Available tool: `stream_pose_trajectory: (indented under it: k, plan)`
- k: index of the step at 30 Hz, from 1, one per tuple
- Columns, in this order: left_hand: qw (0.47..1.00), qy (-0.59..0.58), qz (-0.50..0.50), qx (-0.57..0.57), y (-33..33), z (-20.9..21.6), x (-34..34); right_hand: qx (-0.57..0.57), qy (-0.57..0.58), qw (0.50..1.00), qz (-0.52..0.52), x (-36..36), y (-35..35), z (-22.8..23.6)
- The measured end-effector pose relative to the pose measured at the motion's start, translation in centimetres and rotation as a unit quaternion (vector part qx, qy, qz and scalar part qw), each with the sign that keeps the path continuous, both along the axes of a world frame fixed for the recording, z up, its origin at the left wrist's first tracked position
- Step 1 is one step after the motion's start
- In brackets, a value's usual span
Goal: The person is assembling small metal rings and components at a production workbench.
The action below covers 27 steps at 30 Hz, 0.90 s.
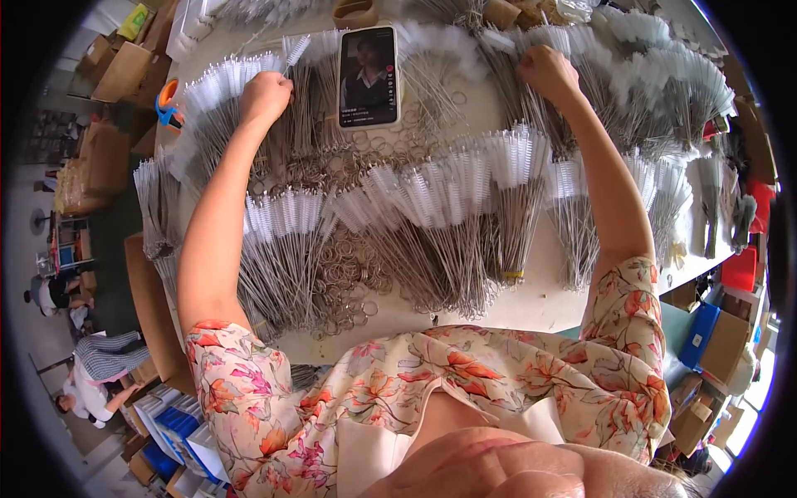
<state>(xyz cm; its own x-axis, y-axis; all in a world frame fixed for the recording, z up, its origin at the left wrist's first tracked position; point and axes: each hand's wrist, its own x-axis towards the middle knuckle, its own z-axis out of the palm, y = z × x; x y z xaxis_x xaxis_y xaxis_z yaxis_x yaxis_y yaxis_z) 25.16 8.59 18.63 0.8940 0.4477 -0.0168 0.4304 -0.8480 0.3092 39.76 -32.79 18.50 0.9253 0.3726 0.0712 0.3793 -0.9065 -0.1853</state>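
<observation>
At the far left of the table my left hand (266, 97) is closed around a thin wire brush (296, 51), its white bristle end sticking up past my fingers. Bundles of similar brushes (228, 91) lie beside and under this hand. Reaching to the far right, my right hand (550, 71) has its fingers curled in at a pile of white-bristled brushes (594, 62); what it grips is hidden. Between the hands a phone (369, 79) with a lit screen lies over some brushes. Loose metal rings (339, 264) are heaped nearer to me.
A long row of brush bundles (444, 195) crosses the table's middle. Orange-handled scissors (168, 104) and a tape roll (355, 12) lie toward the back. Cardboard boxes (122, 70) stand on the left. Other people (87, 398) are farther off at the lower left.
</observation>
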Motion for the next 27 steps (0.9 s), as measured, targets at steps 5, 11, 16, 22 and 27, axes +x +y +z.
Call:
stream_pose_trajectory:
  k: [5,11,16,22,27]
  plan:
    - [0.999,-0.046,0.017,-0.019,0.2,1.2,-1.1,0.118,0.117,0.986,0.026,1.9,-0.7,0.1]
    - [0.940,-0.318,-0.079,-0.092,0.8,3.8,-2.8,0.359,0.107,0.927,-0.019,0.4,-3.7,3.9]
    - [0.874,-0.338,0.017,-0.350,-1.1,10.0,-8.6,0.458,-0.032,0.881,-0.115,0.8,-9.3,9.3]
    - [0.868,-0.245,0.046,-0.430,-6.7,11.4,-16.4,0.186,-0.134,0.972,0.045,11.0,-18.3,-1.6]
    - [0.843,-0.243,0.095,-0.471,-8.3,10.1,-22.2,0.025,-0.028,0.974,-0.224,7.5,-11.3,0.7]
